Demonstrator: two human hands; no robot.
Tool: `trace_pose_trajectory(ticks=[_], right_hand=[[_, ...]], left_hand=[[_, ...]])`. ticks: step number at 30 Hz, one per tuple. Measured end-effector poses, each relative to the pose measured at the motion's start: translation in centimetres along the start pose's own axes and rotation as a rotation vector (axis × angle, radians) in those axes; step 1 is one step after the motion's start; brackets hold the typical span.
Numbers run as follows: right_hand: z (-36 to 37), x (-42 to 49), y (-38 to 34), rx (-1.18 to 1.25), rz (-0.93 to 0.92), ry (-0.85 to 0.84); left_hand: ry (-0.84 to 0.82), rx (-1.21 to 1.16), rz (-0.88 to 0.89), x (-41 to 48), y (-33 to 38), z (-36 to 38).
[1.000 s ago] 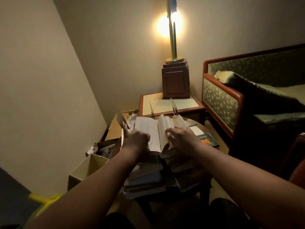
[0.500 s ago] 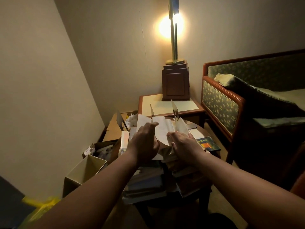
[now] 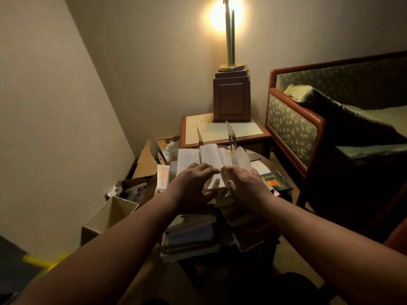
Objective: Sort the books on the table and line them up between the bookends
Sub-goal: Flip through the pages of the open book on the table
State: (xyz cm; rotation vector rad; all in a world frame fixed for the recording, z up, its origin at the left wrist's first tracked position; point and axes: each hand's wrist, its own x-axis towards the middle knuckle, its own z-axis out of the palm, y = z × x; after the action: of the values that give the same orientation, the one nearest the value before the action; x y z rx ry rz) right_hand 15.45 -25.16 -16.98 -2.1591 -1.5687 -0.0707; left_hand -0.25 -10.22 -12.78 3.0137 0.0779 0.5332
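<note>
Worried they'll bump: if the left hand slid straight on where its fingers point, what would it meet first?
Likely the right hand, whose fingertips nearly touch those of the left hand over the open book; depth is unclear.

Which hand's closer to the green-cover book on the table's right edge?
Right. The right hand rests just left of the green book; the left hand lies farther left, across the open book.

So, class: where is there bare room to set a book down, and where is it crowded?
Free: the side table's pale top, between the lamp base and the bookends. Crowded: the round table, covered by book stacks, the open book under the left hand and right hand, and a green book.
</note>
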Motion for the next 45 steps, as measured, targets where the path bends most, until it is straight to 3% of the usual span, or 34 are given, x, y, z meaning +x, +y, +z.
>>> trace_pose_trajectory(ticks=[5, 10, 14, 22, 28, 33, 38, 45], right_hand=[[0.1, -0.2, 0.2, 0.018, 0.04, 0.007], [-0.9, 0.2, -0.2, -0.097, 0.021, -0.117], [-1.6, 1.2, -0.8, -0.111, 0.055, -0.218], [-2.2, 3.9, -2.2, -0.081, 0.147, -0.221], [-1.0, 4.4, -2.7, -0.118, 0.167, -0.274], [0.8, 4.2, -2.4, -0.096, 0.161, -0.273], [1.0, 4.0, -1.9, -0.078, 0.168, -0.27], [1.0, 3.9, -1.7, -0.046, 0.165, -0.261]], left_hand=[[0.11, 0.014, 0.11, -0.4, -0.8, -1.1], [0.096, 0.058, 0.112, -1.5, -2.2, -2.4], [0.035, 0.049, 0.074, -3.3, -3.1, -2.6], [-0.066, 0.024, -0.083, -5.9, -3.9, -1.4], [-0.297, 0.176, -0.11, -6.0, -4.0, 0.4], [-0.221, 0.214, -0.168, -6.2, -4.1, 1.0], [-0.125, 0.071, -0.273, -6.1, -3.0, 1.0], [0.042, -0.096, -0.277, -5.4, -2.0, 1.8]])
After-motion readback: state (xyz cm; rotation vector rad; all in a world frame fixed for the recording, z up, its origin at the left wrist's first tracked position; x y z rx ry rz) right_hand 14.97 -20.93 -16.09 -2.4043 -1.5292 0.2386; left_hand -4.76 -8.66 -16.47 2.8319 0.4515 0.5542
